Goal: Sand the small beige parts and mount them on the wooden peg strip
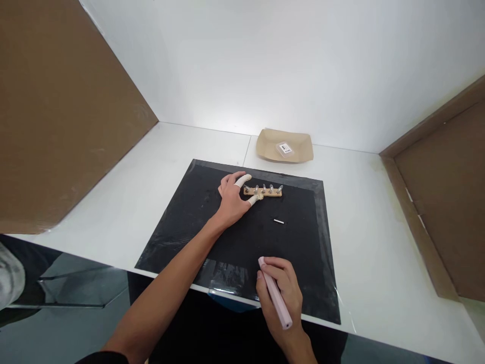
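My left hand (pixel 234 196), with white covers on its thumb and index finger, is at the left end of a small wooden strip (pixel 273 193). Several clear upright pieces stand in a row along that strip. The thumb is at the strip's front edge and the index finger is behind its left end, with the fingers apart. In my right hand (pixel 285 290), near the front edge of the black mat (pixel 295 242), is a pink pen-like tool (pixel 277 298). A short silver rod (pixel 279 221) lies on the mat between the strip and my right hand.
Behind the mat sits a brown paper tray (pixel 265 146) holding a small clear case with a white label (pixel 285 148). A brown panel (pixel 68 111) borders the white table (pixel 379 242) on the left, and another (pixel 447 202) stands at the right. A white wall rises behind.
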`<state>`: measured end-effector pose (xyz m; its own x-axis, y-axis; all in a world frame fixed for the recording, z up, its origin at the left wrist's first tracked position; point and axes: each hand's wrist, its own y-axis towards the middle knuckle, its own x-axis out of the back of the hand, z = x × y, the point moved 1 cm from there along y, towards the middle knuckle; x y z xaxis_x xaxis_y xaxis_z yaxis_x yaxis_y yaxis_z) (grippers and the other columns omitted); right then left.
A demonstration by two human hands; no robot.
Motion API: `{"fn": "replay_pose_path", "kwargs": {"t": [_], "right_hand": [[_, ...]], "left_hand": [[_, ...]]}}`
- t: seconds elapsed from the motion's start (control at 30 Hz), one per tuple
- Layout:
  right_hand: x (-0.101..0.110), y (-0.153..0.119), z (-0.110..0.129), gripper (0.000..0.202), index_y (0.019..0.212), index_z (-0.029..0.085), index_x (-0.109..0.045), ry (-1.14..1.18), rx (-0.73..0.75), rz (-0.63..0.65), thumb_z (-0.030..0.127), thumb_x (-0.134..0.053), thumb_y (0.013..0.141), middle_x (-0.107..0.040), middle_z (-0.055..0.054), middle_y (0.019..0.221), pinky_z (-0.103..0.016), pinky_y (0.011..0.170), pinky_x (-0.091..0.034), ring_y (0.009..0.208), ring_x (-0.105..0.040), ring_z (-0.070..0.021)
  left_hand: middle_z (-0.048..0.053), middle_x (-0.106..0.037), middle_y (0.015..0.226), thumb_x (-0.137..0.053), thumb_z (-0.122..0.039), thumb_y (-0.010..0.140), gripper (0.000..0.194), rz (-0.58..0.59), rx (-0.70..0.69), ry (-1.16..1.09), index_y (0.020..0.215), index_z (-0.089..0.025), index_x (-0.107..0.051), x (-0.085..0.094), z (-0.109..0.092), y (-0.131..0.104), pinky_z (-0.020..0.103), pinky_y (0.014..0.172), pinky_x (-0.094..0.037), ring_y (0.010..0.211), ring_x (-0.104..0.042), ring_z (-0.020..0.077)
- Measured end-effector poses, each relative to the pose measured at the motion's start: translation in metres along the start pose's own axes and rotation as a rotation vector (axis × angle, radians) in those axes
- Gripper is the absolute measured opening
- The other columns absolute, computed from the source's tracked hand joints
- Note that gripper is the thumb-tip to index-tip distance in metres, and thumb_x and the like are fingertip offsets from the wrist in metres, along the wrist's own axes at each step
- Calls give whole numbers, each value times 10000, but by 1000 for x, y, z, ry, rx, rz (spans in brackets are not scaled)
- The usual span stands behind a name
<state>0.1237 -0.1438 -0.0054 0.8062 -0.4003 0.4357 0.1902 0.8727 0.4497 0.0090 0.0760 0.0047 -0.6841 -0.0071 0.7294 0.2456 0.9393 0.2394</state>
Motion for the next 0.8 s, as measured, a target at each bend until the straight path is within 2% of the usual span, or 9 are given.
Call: {"fn": "replay_pose_path", "kwargs": {"t": [0.13, 0.33, 0.6, 0.67, 0.8], "right_hand": [[0, 3, 1, 199, 1111, 191, -640, -10, 11, -6, 62, -587, 969, -606, -85, 1116, -227, 835, -619, 1001, -684, -136], [1, 2, -1, 191, 1119, 191, -650, -8, 22, -5, 85, -592, 971, -613, -91, 1122, -271, 855, -621, 1015, -683, -153], [0, 2, -3, 174, 1101, 205, -645, -31, 25, -14, 107, -606, 962, -628, -85, 1114, -293, 833, -630, 995, -701, -165], [0, 3, -2, 177, 1103, 208, -646, -36, 28, -23, 108, -607, 963, -632, -85, 1111, -295, 825, -633, 993, -702, -167], [0, 4, -1, 146, 1087, 209, -651, -46, 27, -38, 130, -600, 976, -635, -85, 1097, -296, 804, -634, 971, -703, -167]], "left_hand": [[120, -525, 1523, -806, -317, 837, 582, -22, -13, 37, 1363, -255, -565, 5, 6, -9, 536, 1136, -342, 1391, -411, 360], [126, -561, 1485, -808, -345, 844, 542, 17, 10, 77, 1333, -243, -598, 6, 7, -9, 535, 1101, -362, 1371, -437, 359], [75, -679, 1377, -808, -287, 834, 175, -17, 71, 46, 997, -255, -755, 5, 15, -2, 566, 1065, -390, 1338, -492, 363], [55, -702, 1348, -818, -289, 829, 130, -22, 81, 32, 946, -265, -766, 5, 16, 1, 567, 1070, -388, 1333, -514, 350], [37, -727, 1313, -810, -275, 833, 131, -56, 101, 20, 961, -293, -787, 1, 15, 3, 572, 1075, -379, 1324, -534, 346]]}}
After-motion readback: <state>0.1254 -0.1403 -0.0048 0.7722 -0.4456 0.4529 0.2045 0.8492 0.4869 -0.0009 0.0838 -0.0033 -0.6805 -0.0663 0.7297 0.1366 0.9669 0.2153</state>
